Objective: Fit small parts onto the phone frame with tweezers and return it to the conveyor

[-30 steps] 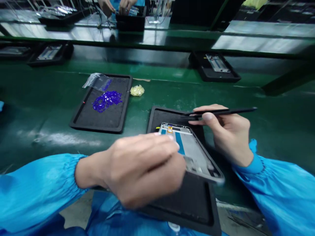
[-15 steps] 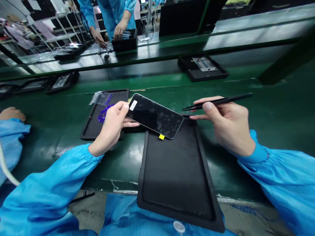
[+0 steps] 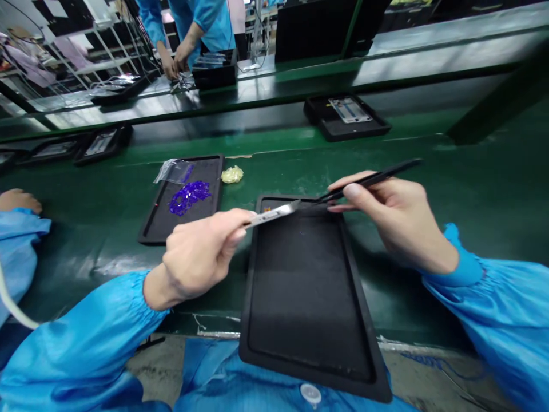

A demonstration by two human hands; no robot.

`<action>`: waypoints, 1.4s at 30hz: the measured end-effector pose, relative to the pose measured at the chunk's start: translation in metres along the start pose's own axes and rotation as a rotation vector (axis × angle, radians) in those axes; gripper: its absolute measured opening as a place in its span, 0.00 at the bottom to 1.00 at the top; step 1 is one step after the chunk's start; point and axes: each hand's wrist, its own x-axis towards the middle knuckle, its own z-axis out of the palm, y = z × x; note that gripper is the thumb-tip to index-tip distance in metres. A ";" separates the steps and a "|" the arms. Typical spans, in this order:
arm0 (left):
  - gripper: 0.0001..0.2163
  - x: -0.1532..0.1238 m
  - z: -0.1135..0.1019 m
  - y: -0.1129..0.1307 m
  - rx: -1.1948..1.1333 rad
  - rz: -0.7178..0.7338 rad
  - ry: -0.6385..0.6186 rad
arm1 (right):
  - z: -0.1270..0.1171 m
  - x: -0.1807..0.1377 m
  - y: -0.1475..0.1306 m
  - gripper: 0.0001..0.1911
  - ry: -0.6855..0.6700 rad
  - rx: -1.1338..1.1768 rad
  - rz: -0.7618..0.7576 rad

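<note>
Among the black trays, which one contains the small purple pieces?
The near tray on the left, beside the pale yellow clump. Only it shows purple pieces; the near right tray has tweezers at its far edge.

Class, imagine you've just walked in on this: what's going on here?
A person's left hand holds a thin phone-like device nearly edge-on above the far end of a black tray. Their right hand holds black tweezers, tips close to the device's far end; whether they touch is unclear. To the left, another tray carries small purple pieces, with a yellowish lump beside it. Farther back, another person's hands are near a dark box.
</note>
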 end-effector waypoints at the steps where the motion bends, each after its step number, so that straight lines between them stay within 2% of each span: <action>1: 0.07 0.000 -0.001 0.003 0.001 0.034 -0.034 | -0.001 -0.002 -0.003 0.15 -0.081 -0.066 0.025; 2: 0.07 -0.001 -0.002 0.004 0.003 0.042 -0.038 | -0.001 -0.005 -0.005 0.16 -0.146 -0.136 0.024; 6: 0.06 -0.004 0.004 -0.002 0.080 0.032 0.142 | 0.000 -0.012 -0.005 0.17 -0.273 -0.326 -0.104; 8: 0.07 -0.005 0.006 -0.003 0.075 0.030 0.148 | 0.001 -0.013 -0.002 0.15 -0.310 -0.350 -0.132; 11: 0.08 -0.002 0.002 -0.002 0.015 0.006 0.048 | 0.002 -0.013 0.001 0.13 -0.337 -0.364 -0.149; 17: 0.10 0.002 -0.007 -0.001 -0.151 0.073 -0.151 | -0.002 -0.010 -0.001 0.14 -0.312 -0.380 -0.143; 20: 0.10 -0.007 -0.001 0.005 -0.184 0.265 -0.199 | -0.011 -0.001 -0.004 0.15 -0.079 -0.307 -0.035; 23: 0.06 -0.019 0.009 0.018 -0.137 0.562 -0.201 | -0.017 0.008 -0.005 0.16 0.189 -0.055 0.024; 25: 0.07 -0.024 0.016 0.026 -0.119 0.739 -0.223 | -0.016 0.009 -0.006 0.15 0.205 0.094 0.058; 27: 0.08 -0.026 0.022 0.030 -0.156 0.834 -0.299 | -0.009 0.005 -0.007 0.14 0.116 0.171 0.135; 30: 0.08 -0.026 0.029 0.029 -0.302 0.684 -0.408 | 0.006 -0.006 -0.010 0.15 -0.047 0.221 0.271; 34: 0.08 -0.024 0.039 0.018 -0.386 0.240 -0.399 | 0.019 -0.016 -0.015 0.16 -0.189 0.278 0.382; 36: 0.09 -0.024 0.043 0.013 -0.407 0.090 -0.429 | 0.021 -0.018 -0.017 0.15 -0.232 0.306 0.411; 38: 0.11 -0.025 0.046 0.011 -0.435 0.030 -0.460 | 0.022 -0.019 -0.016 0.14 -0.267 0.317 0.421; 42: 0.10 -0.027 0.049 0.011 -0.427 0.029 -0.453 | 0.024 -0.021 -0.012 0.13 -0.323 0.317 0.417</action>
